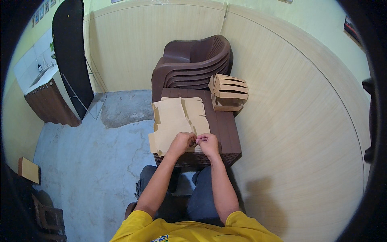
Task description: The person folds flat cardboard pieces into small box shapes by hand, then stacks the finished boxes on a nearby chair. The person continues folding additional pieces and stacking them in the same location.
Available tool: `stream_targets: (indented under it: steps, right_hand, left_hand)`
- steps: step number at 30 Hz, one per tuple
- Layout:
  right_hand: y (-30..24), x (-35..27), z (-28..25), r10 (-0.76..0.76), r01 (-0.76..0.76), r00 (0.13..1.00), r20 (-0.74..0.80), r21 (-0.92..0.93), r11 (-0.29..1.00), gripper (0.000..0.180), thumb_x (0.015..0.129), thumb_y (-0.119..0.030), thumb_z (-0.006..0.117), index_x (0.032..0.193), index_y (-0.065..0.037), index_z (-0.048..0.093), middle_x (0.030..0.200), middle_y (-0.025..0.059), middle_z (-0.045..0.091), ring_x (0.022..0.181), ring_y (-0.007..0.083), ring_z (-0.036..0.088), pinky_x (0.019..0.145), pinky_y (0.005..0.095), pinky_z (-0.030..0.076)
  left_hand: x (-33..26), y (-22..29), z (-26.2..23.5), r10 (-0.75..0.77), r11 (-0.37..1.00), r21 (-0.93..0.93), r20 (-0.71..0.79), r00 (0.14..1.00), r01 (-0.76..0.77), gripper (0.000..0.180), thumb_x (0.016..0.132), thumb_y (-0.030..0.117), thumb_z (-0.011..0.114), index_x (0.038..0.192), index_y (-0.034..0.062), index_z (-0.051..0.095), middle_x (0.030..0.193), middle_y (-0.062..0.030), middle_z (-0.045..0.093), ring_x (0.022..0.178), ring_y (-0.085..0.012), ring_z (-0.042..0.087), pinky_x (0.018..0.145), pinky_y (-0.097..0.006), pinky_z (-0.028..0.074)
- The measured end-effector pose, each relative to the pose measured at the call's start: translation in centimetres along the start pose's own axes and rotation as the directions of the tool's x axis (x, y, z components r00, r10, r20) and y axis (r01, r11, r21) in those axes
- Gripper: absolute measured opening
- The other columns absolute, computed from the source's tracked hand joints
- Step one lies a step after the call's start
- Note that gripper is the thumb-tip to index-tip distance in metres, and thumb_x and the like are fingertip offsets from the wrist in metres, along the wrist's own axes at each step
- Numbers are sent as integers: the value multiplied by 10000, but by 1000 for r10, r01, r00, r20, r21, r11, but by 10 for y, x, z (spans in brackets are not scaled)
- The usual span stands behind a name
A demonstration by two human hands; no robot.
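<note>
Both hands (196, 141) pinch brown paper sheets (173, 125).

Even, soft indoor light, a faint shadow on the wall (262, 205), sharp centre, fisheye bending and black rim.

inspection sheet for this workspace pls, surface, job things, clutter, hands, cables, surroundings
surface: small dark brown table, mostly covered on its left half by paper.
job's things: flat tan paper sheets spread in overlapping layers, some hanging over the left edge; finished folded paper bags stacked at the far right corner.
clutter: nothing seen on the table beyond the paper.
hands: left hand and right hand meet at the near edge of the sheets, fingers pinching paper; the exact grip is too small to tell.
cables: nothing seen.
surroundings: stacked brown plastic chairs behind the table, beige panelled wall on the right, grey concrete floor, black board leaning at the left.
</note>
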State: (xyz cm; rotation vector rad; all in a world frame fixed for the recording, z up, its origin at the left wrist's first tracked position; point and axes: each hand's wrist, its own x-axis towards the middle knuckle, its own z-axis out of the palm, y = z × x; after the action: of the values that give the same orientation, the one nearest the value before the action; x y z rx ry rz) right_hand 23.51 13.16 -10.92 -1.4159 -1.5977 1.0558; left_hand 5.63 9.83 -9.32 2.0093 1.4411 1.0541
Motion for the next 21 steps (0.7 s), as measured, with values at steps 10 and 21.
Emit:
stream_targets:
  steps: [10,21]
  right_hand:
    - [14,6,3,81,-76,996,-21,174,982,177,870,-37,802,1041,5,820,902,130,816,832,186,774,770,332,606]
    - [11,9,5,29,-27,999,-26,66,997,238,887,-11,782,1120,30,752,918,137,792,838,191,749,754,326,582]
  left_hand:
    - [-1,-13,4,-332,798,-511,70,941,320,382,936,-21,789,1303,-10,687,1000,-159,826,926,-191,802,849,-341,640]
    - [5,-21,11,-423,788,-477,41,905,390,338,867,-30,846,1187,-40,736,962,-128,820,911,-181,792,856,-336,640]
